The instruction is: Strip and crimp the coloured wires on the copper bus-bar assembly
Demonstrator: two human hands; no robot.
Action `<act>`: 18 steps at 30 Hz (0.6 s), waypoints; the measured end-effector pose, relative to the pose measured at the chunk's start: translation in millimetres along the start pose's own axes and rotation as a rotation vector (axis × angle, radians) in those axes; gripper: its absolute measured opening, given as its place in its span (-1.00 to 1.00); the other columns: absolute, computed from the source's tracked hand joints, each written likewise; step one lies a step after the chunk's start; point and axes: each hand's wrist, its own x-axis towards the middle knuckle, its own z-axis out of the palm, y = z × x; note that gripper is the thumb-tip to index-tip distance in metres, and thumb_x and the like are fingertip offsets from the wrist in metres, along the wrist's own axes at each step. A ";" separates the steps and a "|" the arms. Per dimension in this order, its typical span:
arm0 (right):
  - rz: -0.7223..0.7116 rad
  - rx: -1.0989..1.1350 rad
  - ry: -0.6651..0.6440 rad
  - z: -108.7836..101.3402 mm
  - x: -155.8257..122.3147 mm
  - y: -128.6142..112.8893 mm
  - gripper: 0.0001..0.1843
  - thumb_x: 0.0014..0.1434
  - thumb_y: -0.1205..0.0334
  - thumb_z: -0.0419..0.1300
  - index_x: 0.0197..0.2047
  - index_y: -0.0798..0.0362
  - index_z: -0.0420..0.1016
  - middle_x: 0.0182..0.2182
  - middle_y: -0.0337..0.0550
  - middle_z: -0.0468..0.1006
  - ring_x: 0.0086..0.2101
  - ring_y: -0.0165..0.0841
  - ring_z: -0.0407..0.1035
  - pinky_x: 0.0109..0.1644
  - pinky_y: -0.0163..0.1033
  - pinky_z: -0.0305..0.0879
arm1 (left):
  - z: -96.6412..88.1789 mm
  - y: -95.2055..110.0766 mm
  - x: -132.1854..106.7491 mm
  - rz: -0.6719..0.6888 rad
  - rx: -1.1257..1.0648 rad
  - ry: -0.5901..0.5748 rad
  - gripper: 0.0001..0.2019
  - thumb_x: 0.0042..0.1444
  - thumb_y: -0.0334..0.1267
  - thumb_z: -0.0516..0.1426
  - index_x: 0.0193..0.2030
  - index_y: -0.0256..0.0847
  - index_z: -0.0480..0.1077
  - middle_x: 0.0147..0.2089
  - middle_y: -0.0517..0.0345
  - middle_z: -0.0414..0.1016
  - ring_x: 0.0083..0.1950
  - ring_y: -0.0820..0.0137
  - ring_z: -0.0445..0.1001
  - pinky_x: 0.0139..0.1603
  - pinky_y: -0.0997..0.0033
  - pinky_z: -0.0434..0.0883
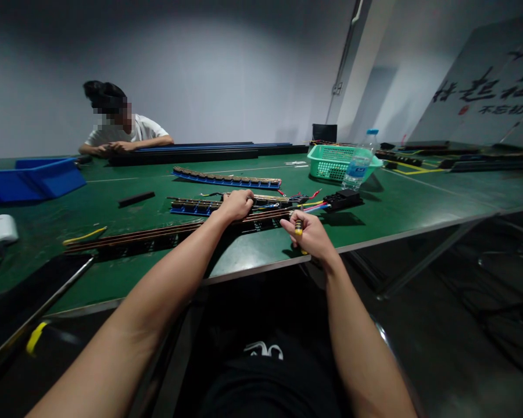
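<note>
A long black rail strip with copper-coloured bars (pixel 157 234) lies slantwise near the table's front edge. My left hand (pixel 237 205) is closed over a shorter rail strip (pixel 270 201) just behind it, fingers curled and partly hidden. My right hand (pixel 309 234) is closed around pliers with yellow-and-black handles (pixel 298 226), at the right end of the long strip; their jaws are hard to make out. Coloured wires (pixel 316 206) run from there to a black connector box (pixel 346 199). Beyond my left hand lies a blue-based rail strip (pixel 226 177).
A green basket (pixel 326 165) and a water bottle (pixel 361 165) stand at the back right. Blue bins (pixel 47 177), a black bar (pixel 136 199) and a yellow wire piece (pixel 85 235) lie leftward. Across the table sits a person in a white shirt (pixel 146 129) beside long dark profiles (pixel 183 155).
</note>
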 end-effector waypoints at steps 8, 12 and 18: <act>0.014 0.257 0.148 -9.9 -1.2 3.0 -0.48 0.10 -0.22 0.29 -0.52 -0.02 0.21 -0.80 -0.43 0.26 -0.76 -0.55 0.05 -0.65 -0.40 -0.05 | -1.3 -3.2 1.6 -0.027 -0.010 -0.038 -0.60 0.33 -0.25 -0.08 0.20 -0.02 0.42 0.28 0.08 0.46 0.28 0.14 0.38 0.27 -0.01 0.29; 0.022 0.463 0.228 -14.7 3.9 9.0 -0.47 0.09 -0.24 0.30 -0.52 -0.03 0.19 -0.84 -0.47 0.20 -0.77 -0.54 0.04 -0.64 -0.39 0.05 | -0.5 -5.9 2.8 -0.014 -0.016 -0.051 -0.58 0.34 -0.25 -0.10 0.24 -0.03 0.39 0.30 0.08 0.44 0.30 0.16 0.36 0.28 0.00 0.29; 0.120 0.642 0.351 -13.0 10.1 1.6 -0.37 0.02 -0.48 0.18 -0.46 -0.05 0.21 -0.85 -0.45 0.19 -0.77 -0.50 0.10 -0.64 -0.35 0.18 | -0.1 -6.0 2.2 -0.019 -0.009 -0.059 -0.57 0.34 -0.24 -0.11 0.25 -0.05 0.37 0.32 0.07 0.42 0.31 0.14 0.36 0.29 0.00 0.29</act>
